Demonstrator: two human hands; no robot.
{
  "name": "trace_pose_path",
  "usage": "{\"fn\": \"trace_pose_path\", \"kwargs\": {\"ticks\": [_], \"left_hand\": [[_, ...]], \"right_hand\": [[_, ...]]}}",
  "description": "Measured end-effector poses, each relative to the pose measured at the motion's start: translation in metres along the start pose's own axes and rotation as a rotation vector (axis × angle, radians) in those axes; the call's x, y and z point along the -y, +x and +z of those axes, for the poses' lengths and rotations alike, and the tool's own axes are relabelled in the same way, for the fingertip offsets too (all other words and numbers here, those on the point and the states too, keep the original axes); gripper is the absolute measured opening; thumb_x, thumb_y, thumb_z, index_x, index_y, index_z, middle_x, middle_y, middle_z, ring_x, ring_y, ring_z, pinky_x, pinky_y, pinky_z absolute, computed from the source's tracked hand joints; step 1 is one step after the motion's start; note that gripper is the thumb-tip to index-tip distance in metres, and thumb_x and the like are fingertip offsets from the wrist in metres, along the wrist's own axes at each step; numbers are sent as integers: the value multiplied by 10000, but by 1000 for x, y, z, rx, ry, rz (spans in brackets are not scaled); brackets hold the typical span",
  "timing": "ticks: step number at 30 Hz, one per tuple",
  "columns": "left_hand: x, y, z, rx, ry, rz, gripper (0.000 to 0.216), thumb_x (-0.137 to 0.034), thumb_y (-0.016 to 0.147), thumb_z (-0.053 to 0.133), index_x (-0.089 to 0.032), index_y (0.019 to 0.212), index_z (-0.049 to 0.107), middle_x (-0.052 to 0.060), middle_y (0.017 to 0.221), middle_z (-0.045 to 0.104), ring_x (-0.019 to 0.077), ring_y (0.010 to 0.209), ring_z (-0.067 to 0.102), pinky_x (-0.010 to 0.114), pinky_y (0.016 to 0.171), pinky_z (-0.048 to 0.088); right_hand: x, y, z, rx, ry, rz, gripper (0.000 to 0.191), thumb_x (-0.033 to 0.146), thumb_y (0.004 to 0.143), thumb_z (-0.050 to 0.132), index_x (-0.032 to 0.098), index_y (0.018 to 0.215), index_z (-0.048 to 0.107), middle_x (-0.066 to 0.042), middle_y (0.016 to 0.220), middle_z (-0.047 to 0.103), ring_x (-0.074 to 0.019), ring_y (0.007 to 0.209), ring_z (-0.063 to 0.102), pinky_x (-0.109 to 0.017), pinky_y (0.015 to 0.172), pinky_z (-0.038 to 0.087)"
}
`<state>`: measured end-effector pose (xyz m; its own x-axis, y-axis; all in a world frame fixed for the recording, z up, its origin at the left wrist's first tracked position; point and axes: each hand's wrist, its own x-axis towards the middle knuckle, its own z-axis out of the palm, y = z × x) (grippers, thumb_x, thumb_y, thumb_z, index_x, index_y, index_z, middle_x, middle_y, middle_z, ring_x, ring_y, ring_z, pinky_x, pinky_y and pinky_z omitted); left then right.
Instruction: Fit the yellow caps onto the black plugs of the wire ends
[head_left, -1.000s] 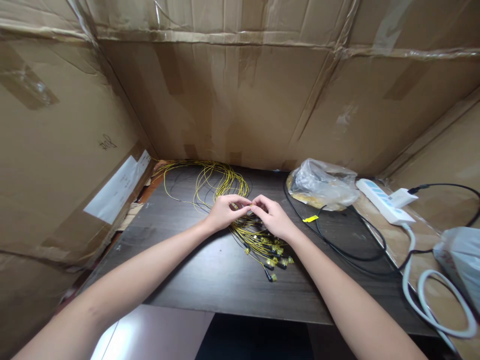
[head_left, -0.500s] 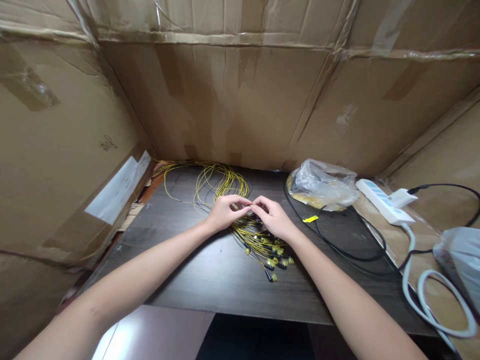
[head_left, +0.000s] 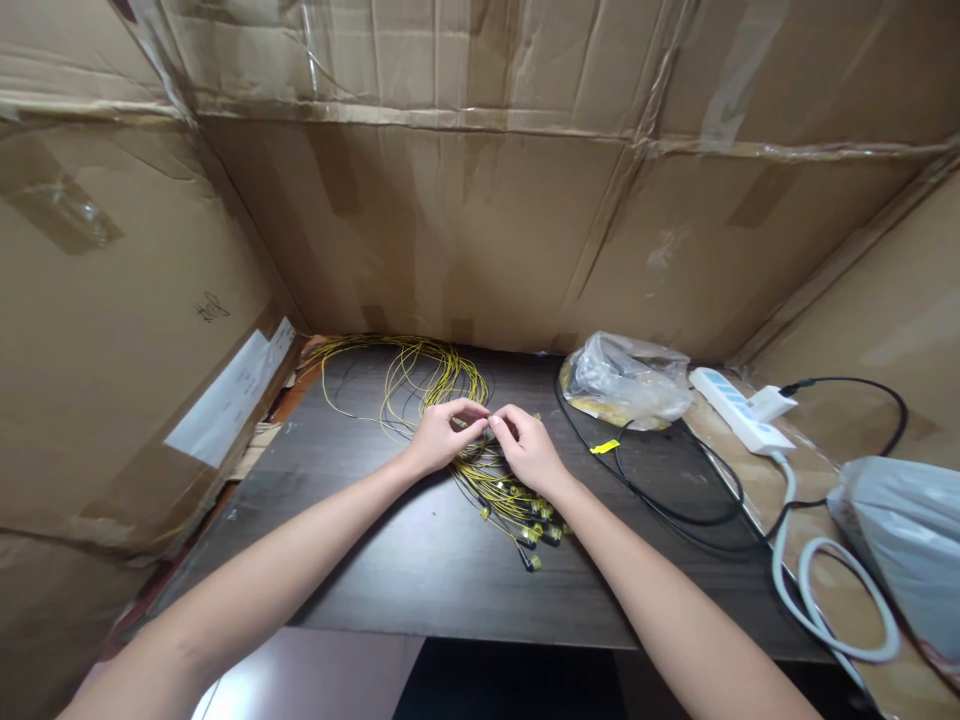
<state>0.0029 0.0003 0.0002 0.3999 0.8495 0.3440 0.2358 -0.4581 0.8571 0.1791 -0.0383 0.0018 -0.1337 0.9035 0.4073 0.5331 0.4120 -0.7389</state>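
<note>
A bundle of thin yellow cables (head_left: 457, 375) curves across the dark tabletop and runs beneath both hands. Its near ends carry black connectors with clear yellowish caps (head_left: 534, 563), fanned out below my right hand. My left hand (head_left: 444, 436) is pinched closed, thumb against forefinger. Its fingertips meet those of my right hand (head_left: 523, 443), which is also pinched, just above the bundle. Whatever lies between the fingertips is too small to make out, though a thin yellow cable seems to pass there. The bundle's middle is partly hidden behind the hands.
A clear plastic bag (head_left: 626, 380) lies at the back right. Beside it a black cable with a yellow tag (head_left: 604, 447) loops toward a white power strip (head_left: 739, 410). At far right sits a whitish plastic bag (head_left: 907, 540). Cardboard walls (head_left: 420, 220) enclose the table.
The camera view has shifted slightly, so everything sits a little lower and further left. Both hands stay pinched together over the cables; my right hand's fingers have turned slightly.
</note>
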Motion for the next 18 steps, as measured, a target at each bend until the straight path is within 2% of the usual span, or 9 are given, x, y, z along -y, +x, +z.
{"fn": "trace_pose_path", "kwargs": {"ticks": [4,9,14,18], "left_hand": [[1,-1,-2,35,-3,11,212,-323,900,650,-152,990,737,57,918,770,174,835,721,236,690,538],[-1,-1,-3,73,29,41,216,-303,933,607,-158,1034,731,58,975,767,176,877,716,250,741,538],[3,0,-2,95,65,100,214,-231,922,595,-173,1030,771,71,1045,776,191,912,718,282,787,532],[6,0,-1,38,46,98,199,-241,911,625,-171,1013,781,82,1018,778,192,882,717,286,767,533]], "right_hand": [[-2,-1,-2,29,-47,-60,166,280,953,513,195,835,594,-26,783,616,-176,719,558,-291,680,412],[-3,-2,-4,-40,-101,-102,82,275,906,582,194,889,580,-40,835,606,-187,750,556,-304,693,440],[0,-5,-2,-75,-74,-117,305,247,876,619,180,1170,577,-54,945,620,-181,746,562,-313,705,483],[4,-5,-1,-74,-48,-116,280,207,880,597,178,1157,629,-59,932,646,-180,729,588,-311,679,502]]}}
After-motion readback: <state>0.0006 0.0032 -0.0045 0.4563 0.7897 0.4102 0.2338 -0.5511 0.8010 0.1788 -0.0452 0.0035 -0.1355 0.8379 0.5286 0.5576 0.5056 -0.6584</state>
